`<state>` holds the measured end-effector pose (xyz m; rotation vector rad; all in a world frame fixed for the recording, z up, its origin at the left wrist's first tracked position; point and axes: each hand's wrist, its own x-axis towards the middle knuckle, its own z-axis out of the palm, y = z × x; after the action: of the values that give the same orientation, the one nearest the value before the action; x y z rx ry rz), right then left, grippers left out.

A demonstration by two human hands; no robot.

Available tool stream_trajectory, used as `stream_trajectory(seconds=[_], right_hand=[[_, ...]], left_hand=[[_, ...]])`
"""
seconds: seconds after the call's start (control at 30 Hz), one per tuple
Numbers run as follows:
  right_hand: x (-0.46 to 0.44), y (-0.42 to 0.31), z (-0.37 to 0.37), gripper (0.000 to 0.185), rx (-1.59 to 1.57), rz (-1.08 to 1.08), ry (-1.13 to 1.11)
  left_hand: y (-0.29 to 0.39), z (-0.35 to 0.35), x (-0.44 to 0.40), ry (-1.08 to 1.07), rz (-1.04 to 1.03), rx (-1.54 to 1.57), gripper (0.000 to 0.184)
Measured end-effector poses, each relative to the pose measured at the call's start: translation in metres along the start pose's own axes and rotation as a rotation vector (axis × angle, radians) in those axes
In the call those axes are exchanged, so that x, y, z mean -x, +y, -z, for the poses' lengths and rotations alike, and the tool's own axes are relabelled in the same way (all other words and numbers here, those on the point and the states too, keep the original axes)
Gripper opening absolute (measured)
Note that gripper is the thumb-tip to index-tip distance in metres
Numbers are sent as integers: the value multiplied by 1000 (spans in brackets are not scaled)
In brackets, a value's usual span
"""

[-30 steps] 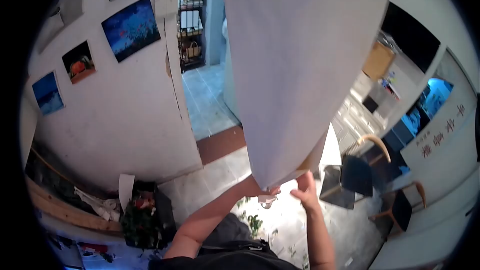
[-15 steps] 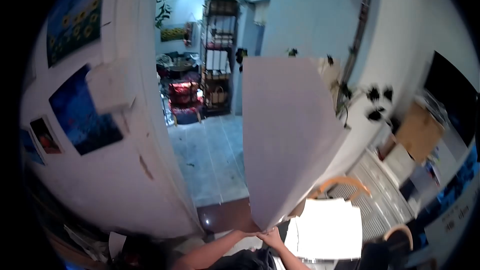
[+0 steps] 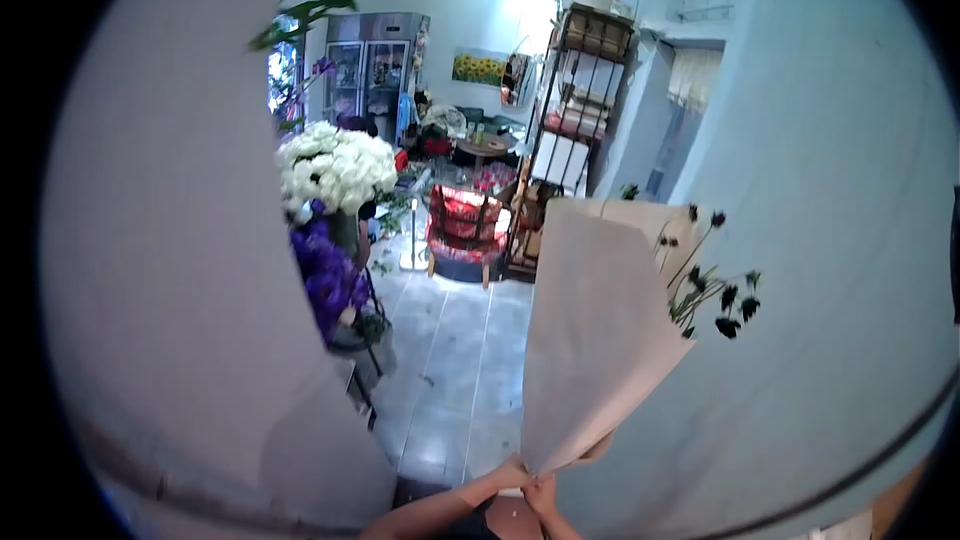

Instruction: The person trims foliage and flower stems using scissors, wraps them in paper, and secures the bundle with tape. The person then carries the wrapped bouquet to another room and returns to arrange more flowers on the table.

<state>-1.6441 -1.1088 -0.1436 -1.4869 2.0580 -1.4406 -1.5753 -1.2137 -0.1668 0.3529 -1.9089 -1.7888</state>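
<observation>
The paper-wrapped bouquet (image 3: 600,320) stands ahead of the person, flaring upward; paper hides most stems, though dark blooms (image 3: 728,326) jut out at right. Fingers of the left hand (image 3: 511,476) and right hand (image 3: 542,496) close round its base, individually indistinct. The left wall (image 3: 180,240) partly cuts off purple flowers (image 3: 332,285).

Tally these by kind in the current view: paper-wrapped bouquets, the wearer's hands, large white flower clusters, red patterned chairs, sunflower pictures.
Paper-wrapped bouquet: 1
Hands: 2, left hand and right hand
Large white flower cluster: 1
Red patterned chair: 1
Sunflower picture: 1
Total: 6
</observation>
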Motion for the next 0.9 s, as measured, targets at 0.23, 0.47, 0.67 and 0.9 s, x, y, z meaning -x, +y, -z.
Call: stream_trajectory(seconds=[0.23,0.47,0.67,0.9], right_hand=[[-200,-9,10,77,-251,-92,-189],[-352,119,-89,59,-313,-135,-88],[-542,92,-128,45,-527,-158,12],[-685,118,-193,38,-376,-130,-198]], left_hand=[[42,99,-187,44,-2,153,56],[95,219,-322,135,148,166,68],[66,327,-453,278,111,104,45],[69,450,-555,442,-15,168,25]])
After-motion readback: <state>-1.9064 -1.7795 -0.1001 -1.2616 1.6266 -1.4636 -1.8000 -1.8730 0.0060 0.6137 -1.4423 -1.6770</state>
